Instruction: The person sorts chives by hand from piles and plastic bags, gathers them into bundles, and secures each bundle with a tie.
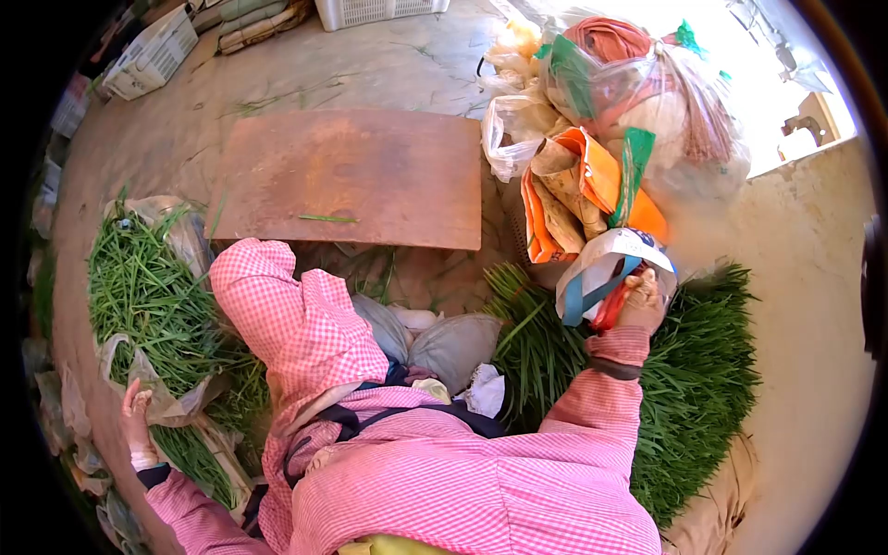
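My right hand point(642, 301) is at the mouth of a white bag point(632, 242) with a blue strap point(575, 294). Its fingers are bent together; what they hold, if anything, I cannot make out. Something red point(610, 305) shows inside the bag, just beside the hand. Long green leafy stalks point(694, 388) lie in a thick pile under and beside my right arm. At the far left my left hand point(137, 416) is raised with its fingers apart and nothing in it. Near it is a clear plastic bag point(166, 400) next to a heap of loose green leaves point(148, 287).
A low brown board point(356, 176) stands ahead of my knees, with one green leaf point(328, 218) on it. Orange bags point(603, 176) and a large stuffed clear bag point(647, 92) sit at the right, near a wall point(805, 277). White crates point(153, 54) stand at the back.
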`<state>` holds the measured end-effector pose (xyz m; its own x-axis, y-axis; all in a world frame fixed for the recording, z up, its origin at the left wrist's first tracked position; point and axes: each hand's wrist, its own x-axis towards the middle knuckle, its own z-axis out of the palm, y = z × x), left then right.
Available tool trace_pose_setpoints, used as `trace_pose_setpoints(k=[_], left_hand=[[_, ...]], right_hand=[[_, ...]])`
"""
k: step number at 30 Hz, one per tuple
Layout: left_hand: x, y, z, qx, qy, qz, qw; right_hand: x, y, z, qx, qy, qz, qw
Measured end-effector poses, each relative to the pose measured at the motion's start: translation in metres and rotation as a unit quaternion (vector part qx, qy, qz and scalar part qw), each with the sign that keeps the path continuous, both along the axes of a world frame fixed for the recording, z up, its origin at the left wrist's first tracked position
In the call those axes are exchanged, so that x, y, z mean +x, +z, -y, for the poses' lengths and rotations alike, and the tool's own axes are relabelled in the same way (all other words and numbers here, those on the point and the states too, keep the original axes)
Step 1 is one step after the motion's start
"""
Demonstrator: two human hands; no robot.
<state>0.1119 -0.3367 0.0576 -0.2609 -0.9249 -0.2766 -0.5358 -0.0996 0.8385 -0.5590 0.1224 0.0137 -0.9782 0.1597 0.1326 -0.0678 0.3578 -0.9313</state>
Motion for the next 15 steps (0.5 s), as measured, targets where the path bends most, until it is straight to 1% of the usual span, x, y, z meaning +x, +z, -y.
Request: trace_pose_setpoints(k=[1, 2, 3, 4, 5, 7, 8, 9, 10, 11, 12, 13, 14, 15], left_hand=[[0.003, -0.003, 0.003, 0.001, -0.002, -0.005, 1.000], [0.006, -0.004, 0.004, -0.004, 0.005, -0.004, 1.000], [0.008, -0.006, 0.005, -0.010, 0.013, -0.003, 1.000], [0.010, -0.009, 0.005, -0.010, 0.014, -0.007, 1.000], [0.010, -0.011, 0.005, -0.013, 0.016, -0.011, 1.000], [0.012, -0.014, 0.001, -0.017, 0.025, -0.018, 0.999], [0.012, -0.013, -0.006, -0.022, 0.025, -0.033, 0.999], [0.014, -0.015, -0.012, -0.027, 0.027, -0.050, 0.998], [0.019, -0.016, -0.018, -0.029, 0.036, -0.056, 0.997], [0.024, -0.016, -0.023, -0.045, 0.047, -0.033, 0.997], [0.029, -0.017, -0.028, -0.059, 0.054, -0.007, 0.997], [0.034, -0.020, -0.031, -0.057, 0.057, -0.008, 0.997], [0.040, -0.024, -0.035, -0.035, 0.059, -0.019, 0.997], [0.051, -0.024, -0.041, -0.018, 0.067, -0.028, 0.997]], right_hand=[[-0.008, -0.002, -0.021, 0.014, -0.023, 0.006, 1.000], [-0.006, 0.008, -0.028, 0.014, -0.024, 0.000, 1.000], [-0.004, 0.016, -0.033, 0.246, -0.004, 0.077, 0.966], [0.000, 0.023, -0.035, 0.464, 0.015, 0.150, 0.873], [0.002, 0.020, -0.037, 0.464, 0.013, 0.147, 0.873], [0.002, -0.005, -0.035, 0.542, 0.004, 0.121, 0.832], [-0.005, -0.027, -0.042, 0.541, 0.008, 0.112, 0.834], [-0.017, -0.053, -0.056, 0.377, -0.041, 0.175, 0.908], [-0.026, -0.064, -0.059, 0.199, -0.085, 0.234, 0.948], [-0.017, -0.034, -0.039, 0.176, -0.051, 0.242, 0.953], [-0.001, 0.014, -0.017, 0.155, -0.020, 0.253, 0.955], [0.001, 0.048, -0.003, 0.058, 0.096, 0.272, 0.956], [0.017, 0.097, 0.020, -0.068, 0.210, 0.215, 0.951], [0.027, 0.128, 0.050, -0.208, 0.232, 0.163, 0.936]])
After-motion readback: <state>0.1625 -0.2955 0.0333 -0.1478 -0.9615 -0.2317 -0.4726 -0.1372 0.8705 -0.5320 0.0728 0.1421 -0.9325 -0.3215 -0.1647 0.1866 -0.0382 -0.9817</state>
